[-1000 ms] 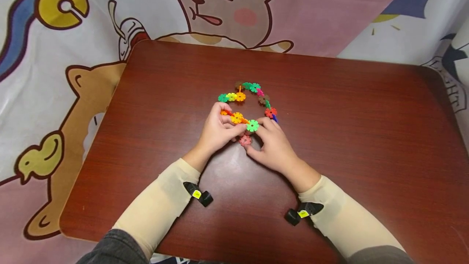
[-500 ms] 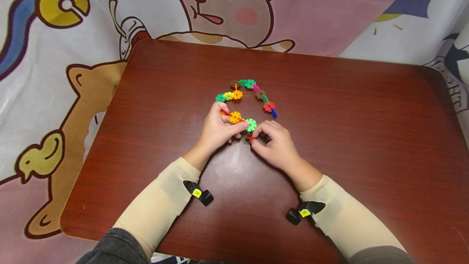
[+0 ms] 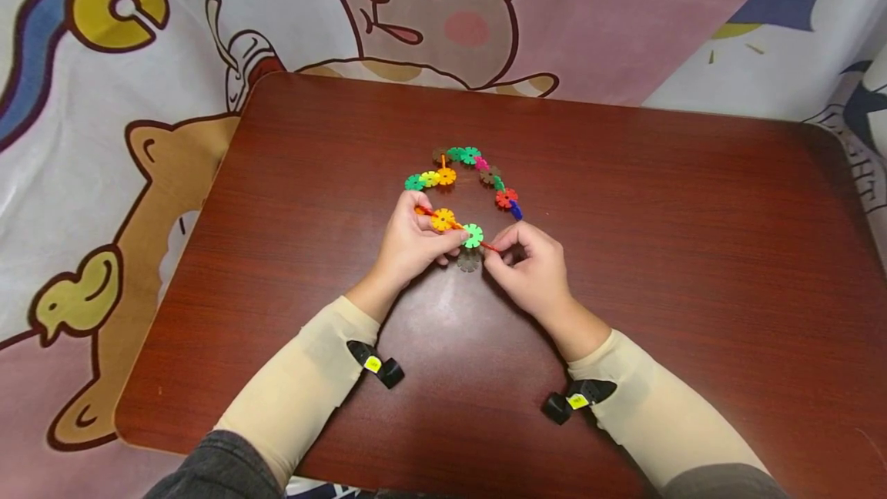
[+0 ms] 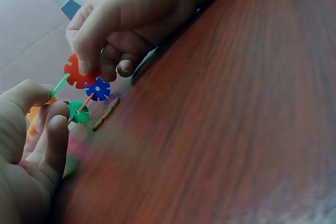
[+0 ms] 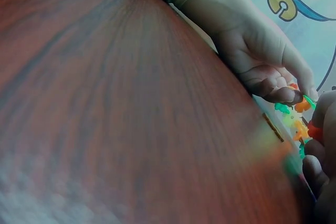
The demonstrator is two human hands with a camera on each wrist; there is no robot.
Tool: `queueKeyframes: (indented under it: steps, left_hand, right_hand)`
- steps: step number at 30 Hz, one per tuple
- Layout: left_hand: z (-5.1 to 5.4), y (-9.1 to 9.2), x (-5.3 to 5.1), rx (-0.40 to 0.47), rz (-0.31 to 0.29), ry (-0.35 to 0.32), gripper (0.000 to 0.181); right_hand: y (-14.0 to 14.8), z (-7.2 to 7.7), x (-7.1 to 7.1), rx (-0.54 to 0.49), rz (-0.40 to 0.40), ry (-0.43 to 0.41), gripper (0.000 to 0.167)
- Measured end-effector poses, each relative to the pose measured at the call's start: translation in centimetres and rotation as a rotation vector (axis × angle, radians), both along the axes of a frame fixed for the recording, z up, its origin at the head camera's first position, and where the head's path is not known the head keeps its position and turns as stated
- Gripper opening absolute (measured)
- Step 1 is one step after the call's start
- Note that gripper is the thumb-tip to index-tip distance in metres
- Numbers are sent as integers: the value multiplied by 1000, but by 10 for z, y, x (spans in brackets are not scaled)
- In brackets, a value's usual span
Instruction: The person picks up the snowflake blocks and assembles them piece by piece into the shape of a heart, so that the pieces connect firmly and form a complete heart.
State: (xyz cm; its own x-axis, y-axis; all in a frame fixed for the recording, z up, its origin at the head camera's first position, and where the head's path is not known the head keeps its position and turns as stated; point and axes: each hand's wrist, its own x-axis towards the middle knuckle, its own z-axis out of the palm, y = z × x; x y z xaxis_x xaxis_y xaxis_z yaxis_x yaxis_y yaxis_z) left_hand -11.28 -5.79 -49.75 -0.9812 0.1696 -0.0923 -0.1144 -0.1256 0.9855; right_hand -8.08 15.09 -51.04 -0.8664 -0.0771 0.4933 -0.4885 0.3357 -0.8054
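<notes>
Notched plastic snowflake discs are joined into a curved chain. My left hand [image 3: 410, 243] pinches its near end at the light green disc [image 3: 473, 236], beside an orange disc [image 3: 443, 219]. With thumb and finger, my right hand [image 3: 530, 264] holds a red disc [image 4: 77, 72], seen edge-on in the head view. That red disc meets the right edge of the light green one; how far their slots engage I cannot tell. A brown disc [image 3: 468, 262] lies loose on the table below the hands. In the right wrist view, fingers cover much of the red disc.
The chain's other end, a blue disc [image 3: 516, 210] joined to another red disc [image 3: 507, 198], lies just beyond my right hand. Green, yellow and brown discs arc across the wooden table [image 3: 658, 252]. A printed cloth [image 3: 589, 14] hangs behind the table.
My right hand has picked up the red disc from near the brown one, turned it edge-on and brought it up to the light green disc. The chain has shifted slightly away and left.
</notes>
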Motion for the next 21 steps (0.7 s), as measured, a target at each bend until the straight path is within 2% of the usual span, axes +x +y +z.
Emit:
queueKeyframes:
  steps: [4,13,21]
  left_hand:
    - [0,0,0,-6,-22,-5,59]
    - [-1,-2,-3,3,-131,23,51]
    - [4,-5,-4,-15,-208,-19,54]
  right_hand:
    - [-1,0,0,3,2,9,20]
    - [0,1,0,78,37,19,18]
    - [1,0,2,106,78,65,20]
